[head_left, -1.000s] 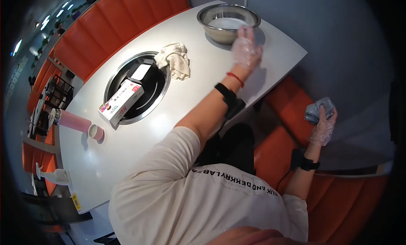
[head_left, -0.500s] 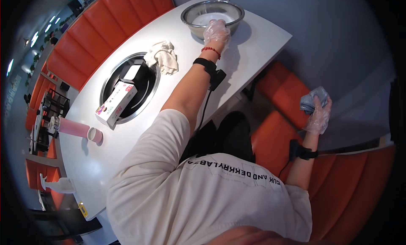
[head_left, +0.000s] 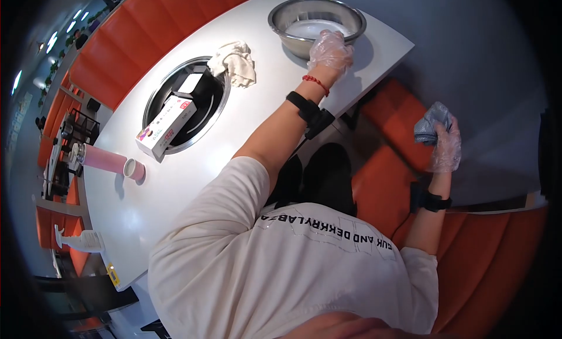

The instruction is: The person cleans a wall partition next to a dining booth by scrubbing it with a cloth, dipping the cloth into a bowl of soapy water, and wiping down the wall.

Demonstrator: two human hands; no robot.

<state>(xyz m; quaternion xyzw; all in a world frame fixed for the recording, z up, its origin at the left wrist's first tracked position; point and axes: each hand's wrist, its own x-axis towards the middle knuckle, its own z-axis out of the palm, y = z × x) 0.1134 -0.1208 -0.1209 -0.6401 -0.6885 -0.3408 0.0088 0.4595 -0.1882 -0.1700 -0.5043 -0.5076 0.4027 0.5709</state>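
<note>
My left hand (head_left: 331, 51), in a clear plastic glove, is closed over the near rim of a steel bowl (head_left: 300, 45). The bowl stands on the white table and has whitish, foamy-looking liquid inside. Out to the right, above the orange seat, my gloved right hand (head_left: 446, 145) grips a bunched grey-blue cloth (head_left: 432, 124). A cream cloth (head_left: 234, 64) lies crumpled on the table, left of the bowl.
A round black recess (head_left: 205, 114) with a metal ring has a white printed box (head_left: 167, 125) lying across it. Farther left are a pink flask (head_left: 104, 159), its cup (head_left: 134, 170) and a spray bottle (head_left: 85, 241). Orange benches (head_left: 383, 181) and a grey wall adjoin the white table (head_left: 193, 181).
The bowl has slid a little to the right along the tabletop with my left hand on its rim. My right hand has lifted the cloth slightly, and the whole view has shifted.
</note>
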